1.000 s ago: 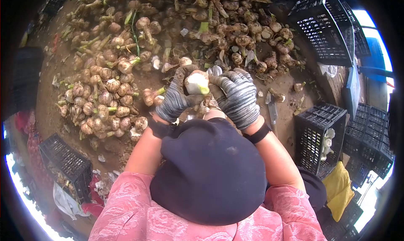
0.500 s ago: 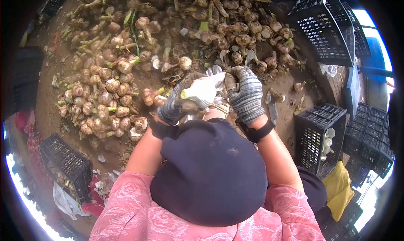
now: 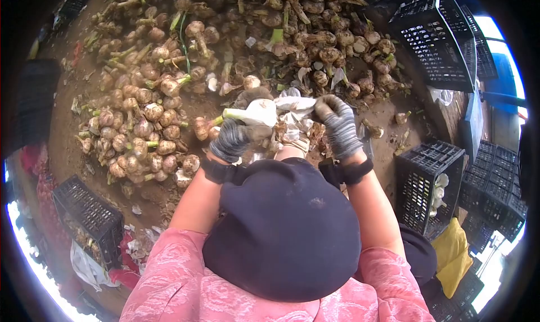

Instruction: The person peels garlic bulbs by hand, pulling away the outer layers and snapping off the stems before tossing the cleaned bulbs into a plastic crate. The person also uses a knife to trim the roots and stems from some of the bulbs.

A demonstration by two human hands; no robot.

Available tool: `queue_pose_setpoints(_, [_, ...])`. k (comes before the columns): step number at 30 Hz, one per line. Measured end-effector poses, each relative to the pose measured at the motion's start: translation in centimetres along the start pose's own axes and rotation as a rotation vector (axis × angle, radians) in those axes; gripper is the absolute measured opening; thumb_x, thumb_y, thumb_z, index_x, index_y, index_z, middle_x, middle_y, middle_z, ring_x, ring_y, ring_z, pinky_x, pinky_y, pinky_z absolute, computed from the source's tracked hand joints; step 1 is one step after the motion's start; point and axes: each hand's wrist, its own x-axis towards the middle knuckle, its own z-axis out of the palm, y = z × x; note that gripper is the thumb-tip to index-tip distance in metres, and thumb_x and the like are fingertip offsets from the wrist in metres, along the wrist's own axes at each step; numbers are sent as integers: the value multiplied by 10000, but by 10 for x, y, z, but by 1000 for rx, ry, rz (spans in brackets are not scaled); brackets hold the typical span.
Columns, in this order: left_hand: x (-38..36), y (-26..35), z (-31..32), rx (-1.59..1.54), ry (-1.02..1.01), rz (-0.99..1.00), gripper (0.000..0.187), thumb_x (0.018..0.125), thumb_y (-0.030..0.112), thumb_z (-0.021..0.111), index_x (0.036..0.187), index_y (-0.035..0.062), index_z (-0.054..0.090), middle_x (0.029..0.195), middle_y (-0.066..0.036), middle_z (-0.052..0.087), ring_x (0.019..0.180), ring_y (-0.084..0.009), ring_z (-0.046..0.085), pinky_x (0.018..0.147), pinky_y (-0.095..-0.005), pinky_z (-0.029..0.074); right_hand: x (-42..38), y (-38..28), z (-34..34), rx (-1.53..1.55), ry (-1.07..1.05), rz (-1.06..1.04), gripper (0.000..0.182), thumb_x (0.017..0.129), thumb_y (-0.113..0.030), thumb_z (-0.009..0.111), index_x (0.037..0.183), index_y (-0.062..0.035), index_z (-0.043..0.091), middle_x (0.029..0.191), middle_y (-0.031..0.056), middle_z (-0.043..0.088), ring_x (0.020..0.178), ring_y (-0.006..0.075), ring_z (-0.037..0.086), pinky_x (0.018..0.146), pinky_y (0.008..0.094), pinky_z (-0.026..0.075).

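The left hand [image 3: 233, 139], in a grey striped glove with soil-brown fingers, is curled around a white, peeled-looking garlic bulb with a pale green stem [image 3: 263, 113], fingers on its far side and thumb on its near side. The bulb lies on its side, the stem pointing left. The right hand [image 3: 339, 128], gloved alike, is nearly closed, its fingertips pinching a white papery strip of skin [image 3: 296, 103] that reaches toward the bulb.

Between the hands, just nearer the body, sits a loose clump of whitish and brown peelings [image 3: 291, 128]. A flat grey metal blade [image 3: 367, 146] lies just beside the right hand, partly hidden by it, with a small soiled garlic bulb [image 3: 374, 130] near its far end. Left of the left hand, a pile of round, brown-stained garlic bulbs [image 3: 143, 128] spreads over the ground; beyond both hands is a wide heap of muddy garlic with stems [image 3: 315, 35].

Farther right of the right hand stands a black slatted plastic crate [image 3: 413, 195] with white bulbs [image 3: 439, 192] in it and a yellow cloth [image 3: 453, 258] near its base. Well left of the left hand is another black plastic crate [image 3: 90, 209].
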Motion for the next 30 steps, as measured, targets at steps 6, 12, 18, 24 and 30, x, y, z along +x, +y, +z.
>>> queue_pose_setpoints(6, [1,27,22,315,-83,-20,662,597,112,803,1148,64,439,1048,-49,568,954,-146,550,852,-298,459,3,8,-7,-795,196,-220,208,760,-168,639,913,-28,618,843,139,634,735,235,617,641,328,487])
queue_pose_setpoints(12, [10,19,19,391,-89,72,675,567,127,822,1130,65,456,1076,-54,550,987,-156,532,864,-303,453,-18,-29,25,-543,25,-400,334,692,-267,708,934,-50,629,924,176,604,815,319,601,716,371,483])
queue_pose_setpoints(18, [5,21,23,127,-90,33,797,571,120,816,1247,45,402,1093,-53,545,984,-145,533,859,-286,449,-20,-35,41,-531,-165,-373,244,734,-210,687,904,-41,641,818,177,636,756,279,635,644,339,499])
queue_pose_setpoints(24, [-1,27,31,38,-85,-31,791,588,180,809,1250,48,397,1083,-35,536,971,-126,526,849,-271,443,-11,-25,32,-339,-192,-310,229,745,-175,674,908,-17,645,770,173,636,684,273,632,642,320,496])
queue_pose_setpoints(30, [2,31,34,262,-67,-37,609,630,119,756,1153,71,448,1028,-5,523,932,-105,505,806,-254,447,-28,-50,38,-1015,-229,-646,145,755,-139,635,875,-57,642,736,138,604,675,278,598,604,346,477])
